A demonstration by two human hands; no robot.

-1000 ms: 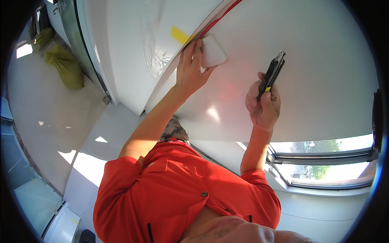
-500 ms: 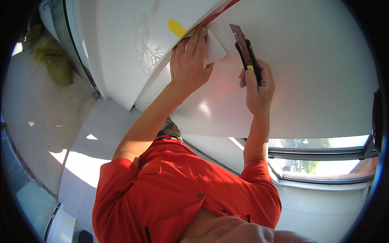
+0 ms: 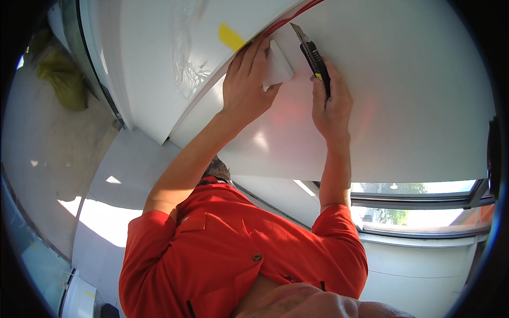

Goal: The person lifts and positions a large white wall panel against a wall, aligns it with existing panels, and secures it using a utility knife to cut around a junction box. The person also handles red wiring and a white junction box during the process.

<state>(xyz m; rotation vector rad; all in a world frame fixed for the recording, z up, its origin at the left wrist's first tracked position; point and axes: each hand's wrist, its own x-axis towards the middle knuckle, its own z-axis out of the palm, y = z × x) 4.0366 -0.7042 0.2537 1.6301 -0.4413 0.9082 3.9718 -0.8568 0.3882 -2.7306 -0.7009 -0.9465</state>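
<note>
My left hand (image 3: 246,85) grips a white square plastic piece (image 3: 278,63) against the edge of the white panel trim (image 3: 204,86), fingers bunched at its left side and thumb at its lower edge. Red wires (image 3: 289,16) run along that edge above my fingers. A yellow tape strip (image 3: 229,35) is stuck beside them, with clear crumpled plastic film (image 3: 185,71) further left. My right hand (image 3: 331,106) holds a black utility knife (image 3: 318,66) with a yellow slider, its blade extended upward near the wires and the white piece.
A white flat surface (image 3: 413,90) fills the right side, bounded below by a window (image 3: 408,214). At left are a door edge (image 3: 101,69), an olive sack (image 3: 63,85) on the floor (image 3: 47,148) and a glass panel (image 3: 26,228) lower down.
My right hand has moved up and left with the knife, now closer to my left hand, and the blade shows extended. My left hand has shifted slightly up the trim, covering more of the edge.
</note>
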